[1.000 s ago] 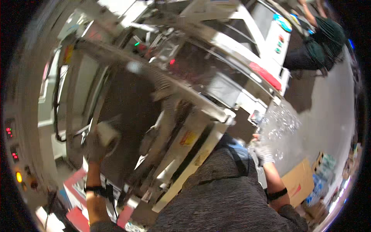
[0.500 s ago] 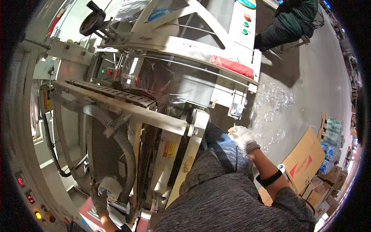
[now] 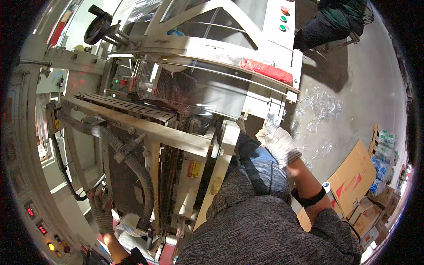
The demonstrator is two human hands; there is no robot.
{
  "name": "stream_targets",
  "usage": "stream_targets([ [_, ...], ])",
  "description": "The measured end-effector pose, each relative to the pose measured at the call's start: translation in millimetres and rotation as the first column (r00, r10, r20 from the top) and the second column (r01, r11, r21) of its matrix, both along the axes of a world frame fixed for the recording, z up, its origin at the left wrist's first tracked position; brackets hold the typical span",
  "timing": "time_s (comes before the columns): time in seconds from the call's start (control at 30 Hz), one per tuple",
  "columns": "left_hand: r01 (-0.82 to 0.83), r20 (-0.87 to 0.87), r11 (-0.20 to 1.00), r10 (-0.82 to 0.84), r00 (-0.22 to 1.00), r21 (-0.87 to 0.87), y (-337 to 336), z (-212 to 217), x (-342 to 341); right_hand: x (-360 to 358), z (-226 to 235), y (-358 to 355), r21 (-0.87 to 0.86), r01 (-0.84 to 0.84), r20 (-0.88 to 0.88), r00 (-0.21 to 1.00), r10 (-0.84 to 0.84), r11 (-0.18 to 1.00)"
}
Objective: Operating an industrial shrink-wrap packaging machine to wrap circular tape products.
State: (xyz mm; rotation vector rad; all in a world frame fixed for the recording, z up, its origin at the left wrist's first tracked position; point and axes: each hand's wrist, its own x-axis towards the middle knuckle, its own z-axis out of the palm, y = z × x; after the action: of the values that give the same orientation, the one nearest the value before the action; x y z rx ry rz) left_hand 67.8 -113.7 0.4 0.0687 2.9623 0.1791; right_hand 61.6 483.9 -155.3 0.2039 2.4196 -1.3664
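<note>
Clear plastic piece (image 3: 273,120) pinched in right hand (image 3: 278,142), gloved, raised beside the white leg (image 3: 221,170) of the packing machine (image 3: 185,88), just under its red bar (image 3: 266,70). Left hand (image 3: 102,212), also gloved, low at the machine's left side, fingers curled near a grey ribbed hose (image 3: 132,165); cannot tell whether that grip closed on anything. Loose clear plastic scraps (image 3: 322,106) scattered on the floor (image 3: 375,79) to the right. Brown cardboard box (image 3: 353,181) near the right forearm. Another person (image 3: 340,20) seated beyond the machine.
</note>
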Motion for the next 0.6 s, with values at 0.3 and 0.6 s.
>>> stream_targets([
  [0.3, -0.088, -0.048, 0.996, 0.089, 0.995, 0.016, 31.0, 8.6, -22.3, -15.7, -2.3, -7.7, 0.32, -0.143, -0.039, 0.986, 0.164, 0.936],
  [0.6, 0.225, 0.013, 0.953, -0.228, 0.974, -0.204, -11.1, -6.9, -16.7, -56.5, 45.3, -29.2, 0.281, -0.214, 0.08, 0.977, 0.199, 0.936],
])
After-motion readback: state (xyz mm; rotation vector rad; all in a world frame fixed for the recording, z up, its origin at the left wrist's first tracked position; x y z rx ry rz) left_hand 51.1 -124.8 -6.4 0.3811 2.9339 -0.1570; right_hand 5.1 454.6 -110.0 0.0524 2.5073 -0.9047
